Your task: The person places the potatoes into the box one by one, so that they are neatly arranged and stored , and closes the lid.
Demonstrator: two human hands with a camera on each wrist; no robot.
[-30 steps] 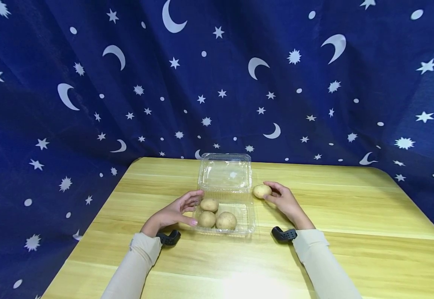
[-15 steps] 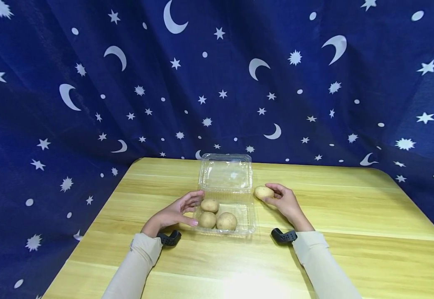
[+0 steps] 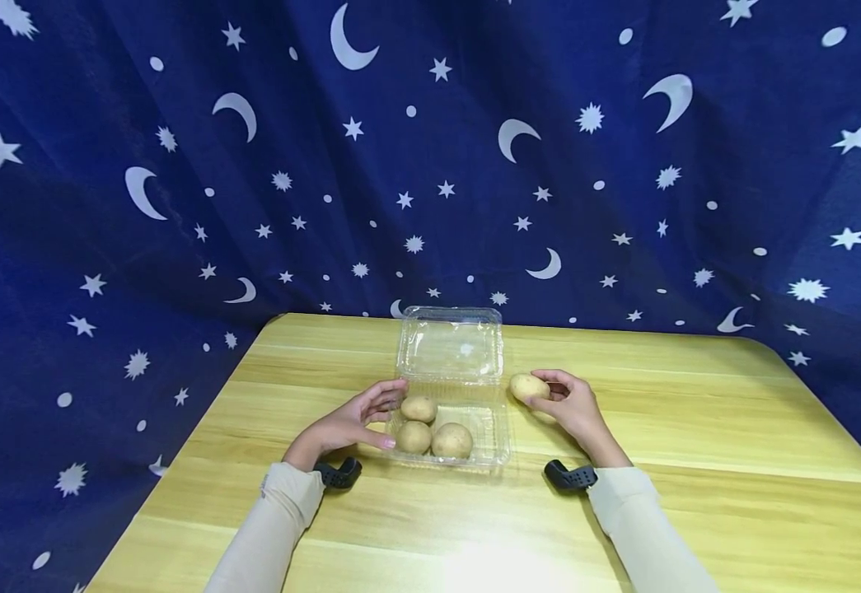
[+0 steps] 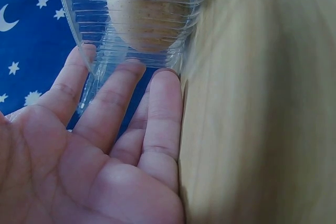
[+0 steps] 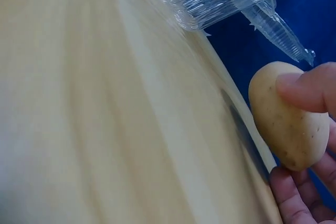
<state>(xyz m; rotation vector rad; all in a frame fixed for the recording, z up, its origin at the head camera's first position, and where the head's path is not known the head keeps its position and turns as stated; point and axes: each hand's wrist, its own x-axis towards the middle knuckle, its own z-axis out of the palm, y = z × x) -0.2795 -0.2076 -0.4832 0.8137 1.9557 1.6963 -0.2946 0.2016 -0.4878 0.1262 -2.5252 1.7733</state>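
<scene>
A clear plastic clamshell box [image 3: 491, 428] lies on the table with its lid [image 3: 451, 350] folded back. Three potatoes [image 3: 451, 441] sit in the left part of its base. My left hand [image 3: 344, 424] is at the box's left end, fingers extended and thumb near the front corner; in the left wrist view its fingertips [image 4: 165, 85] reach the ribbed side wall. To the right of the box, my right hand [image 3: 574, 403] pinches another potato [image 3: 529, 387] between thumb and fingers. In the right wrist view that potato [image 5: 289, 116] appears slightly above the table, over a dark shadow.
The wooden table [image 3: 697, 412] extends to both sides and in front of the box. Behind it hangs a blue curtain [image 3: 430, 165] with white moons and stars. Each wrist wears a black strap mount [image 3: 569, 476].
My right hand has shifted a little to the right and toward me with the potato. The left hand and the box keep their places; the head view has tilted slightly.
</scene>
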